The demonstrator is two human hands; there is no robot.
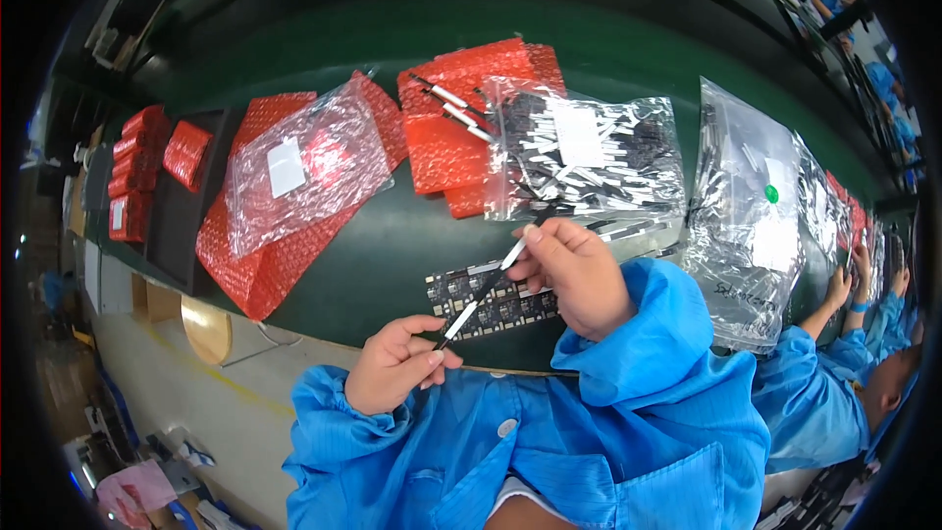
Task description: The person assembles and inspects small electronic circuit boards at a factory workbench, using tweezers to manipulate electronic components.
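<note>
A thin black strip with white sections near both ends [461, 321], perhaps a flat cable, runs slantwise between my hands. My left hand [397, 363] pinches its lower end between thumb and fingers. The upper end sits in the grip of my right hand [579, 270], farther from my body. Beneath the strip, a panel of dark circuit boards [530, 310] lies near the table's front edge, partly covered by my right hand. Just beyond that hand, a clear bag [505, 162] holds many similar black-and-white strips. A few loose strips [456, 108] rest on red bubble wrap [432, 162].
At left are a clear bag with a white label [343, 152] on red bubble wrap, a dark tray [186, 231] and red wrapped bundles [132, 172]. Another clear bag [731, 285] lies to the right. A co-worker in blue [810, 402] works at far right.
</note>
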